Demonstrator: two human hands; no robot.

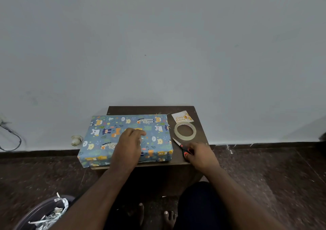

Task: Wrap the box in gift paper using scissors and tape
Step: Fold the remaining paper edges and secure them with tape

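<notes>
At the far left, on the floor against the wall, we note a dark cable (12, 138), and at the lower left corner a round bin (40, 214) holding paper scraps. Near the wall base, just left of the tabletop (201, 139), sits a small pale round object (76, 140) that we cannot identify. On the left portion of the tabletop lies the box (109, 138), fully covered in blue gift paper with an animal print; its left end overhangs the tabletop edge. Our left hand (129, 141) rests palm down on the top face of the box, fingers loosely extended and grasping nothing. To the right of the box, at the far right corner, lies a birthday card (182, 117); nearer to us is the tape roll (185, 131), lying flat. Nearer still lie the scissors (178, 143), blades pointing toward the box. Our right hand (201, 154) covers the red handles; we cannot tell whether it grips them.
</notes>
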